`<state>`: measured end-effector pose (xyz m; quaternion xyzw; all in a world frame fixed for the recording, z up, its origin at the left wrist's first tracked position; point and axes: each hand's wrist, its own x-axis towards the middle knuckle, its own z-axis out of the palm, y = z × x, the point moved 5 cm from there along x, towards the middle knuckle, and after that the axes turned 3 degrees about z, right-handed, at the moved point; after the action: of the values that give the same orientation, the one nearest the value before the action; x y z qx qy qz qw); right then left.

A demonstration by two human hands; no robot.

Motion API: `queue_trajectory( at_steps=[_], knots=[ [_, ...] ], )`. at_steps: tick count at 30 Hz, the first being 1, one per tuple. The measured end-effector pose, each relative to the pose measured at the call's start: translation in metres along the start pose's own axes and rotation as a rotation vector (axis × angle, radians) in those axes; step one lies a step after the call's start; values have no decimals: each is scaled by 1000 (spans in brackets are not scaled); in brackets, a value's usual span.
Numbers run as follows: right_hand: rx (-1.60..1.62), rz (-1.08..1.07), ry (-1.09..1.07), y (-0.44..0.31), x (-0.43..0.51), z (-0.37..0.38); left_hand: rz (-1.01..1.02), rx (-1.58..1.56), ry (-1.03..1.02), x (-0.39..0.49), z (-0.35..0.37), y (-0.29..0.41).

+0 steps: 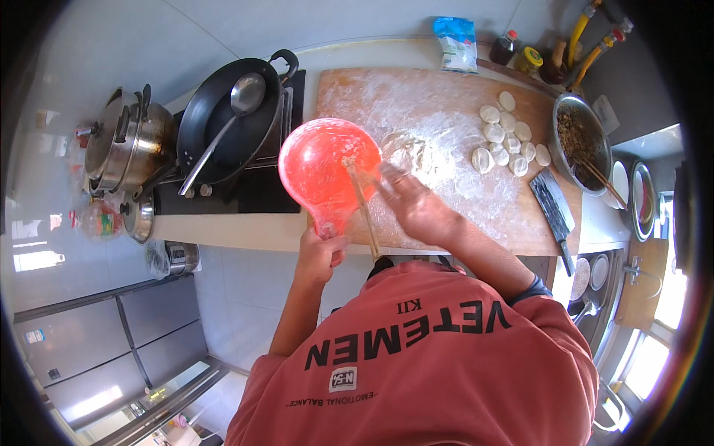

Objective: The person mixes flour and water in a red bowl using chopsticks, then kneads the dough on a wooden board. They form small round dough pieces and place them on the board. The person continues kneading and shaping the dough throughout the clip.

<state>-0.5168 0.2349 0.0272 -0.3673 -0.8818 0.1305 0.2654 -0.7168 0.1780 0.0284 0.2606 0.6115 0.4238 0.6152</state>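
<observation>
My left hand (pixel 321 256) grips the handle of a red plastic water scoop (pixel 318 159), held above the left end of the wooden board. Its inside is smeared with white flour. A pair of wooden chopsticks (pixel 363 206) leans in the scoop, tips caked with wet dough, back ends towards my shirt. At the scoop's right rim is my right hand (pixel 421 209), its fingers blurred and stretched out, with nothing visible in it. Just beyond it, a mound of flour (pixel 427 159) lies on the floured board (pixel 357 92). Several small pale dough pieces (pixel 510 139) are grouped at the board's right.
A cleaver (pixel 552 206) overhangs the counter's front edge at right. Behind it stands a metal bowl of dark filling (pixel 580 139) with chopsticks. On the left cooktop (pixel 228 200) sits a black wok (pixel 223 134) with a metal ladle (pixel 223 131), beside a steel pot (pixel 131 139).
</observation>
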Motion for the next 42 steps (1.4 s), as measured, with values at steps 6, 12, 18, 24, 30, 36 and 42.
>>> queue_trajectory(
  at_steps=[6,12,18,24,30,36,42],
  knots=[
    [112,442,-292,48,6,6,18,-65,22,-5,-22,-2],
    [-65,436,-371,56,-43,55,-2,-77,-15,-10,-25,-8],
    [-214,407,-401,65,-47,62,15,-90,-47,-10,-21,-10],
    [232,501,-508,67,9,4,-30,-33,-19,-18,-16,-3],
    [-1,462,-479,63,15,39,-38,-27,12,-18,-17,-4],
    [2,448,-572,76,36,47,-44,-5,-9,-18,-20,-5],
    [98,479,-557,32,11,34,-11,60,-32,-20,-26,-7]
  ],
)
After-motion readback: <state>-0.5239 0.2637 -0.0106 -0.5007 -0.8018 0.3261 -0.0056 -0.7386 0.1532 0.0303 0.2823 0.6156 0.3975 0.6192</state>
